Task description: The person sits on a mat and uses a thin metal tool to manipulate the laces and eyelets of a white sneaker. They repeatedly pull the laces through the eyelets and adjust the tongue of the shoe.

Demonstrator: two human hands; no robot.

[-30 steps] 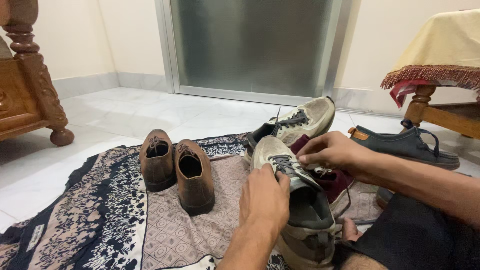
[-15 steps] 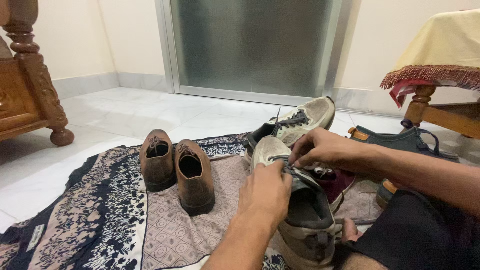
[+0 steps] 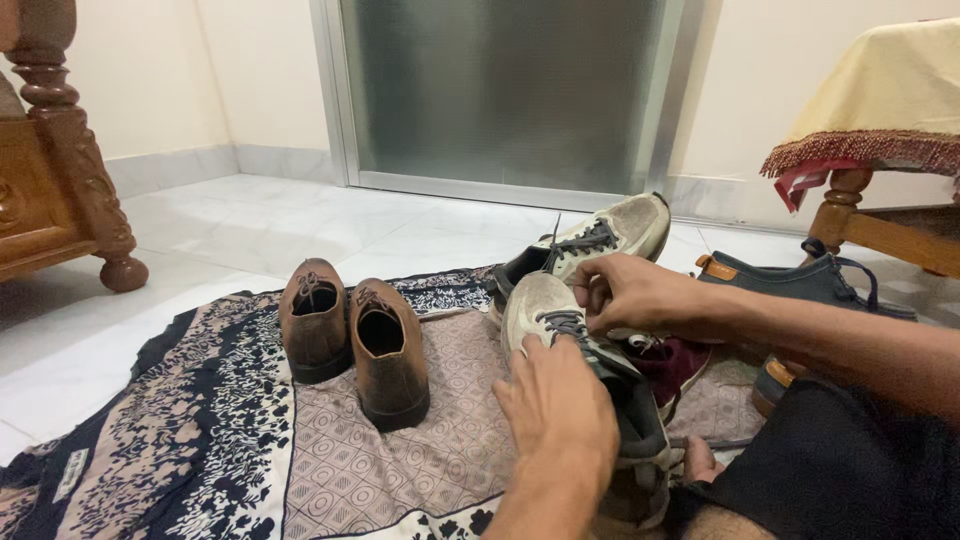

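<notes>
The grey sneaker (image 3: pixel 590 390) lies on the patterned cloth (image 3: pixel 200 440) in front of the person, with its long axis running from the toe, far from the body, to the heel, close to the knee. Both hands are at its laced part. The left hand (image 3: pixel 555 405) lies over the near side of the shoe, palm down, the fingers (image 3: pixel 522 372) close together and reaching toward the dark laces (image 3: pixel 565 322); whether they pinch a lace I cannot tell, because the back of the hand hides the tips. The right hand (image 3: pixel 635 295) comes from the right side and sits just beyond the laces, fingers curled and pressed together as if pinching a lace end, though the end itself is hidden.

So the laces lie between the two hands. The right hand looks a little nearer to the upper eyelets.

The second sneaker (image 3: pixel 600 240) stands just behind. A pair of brown shoes (image 3: pixel 350 340) stands well apart to the left.
</notes>
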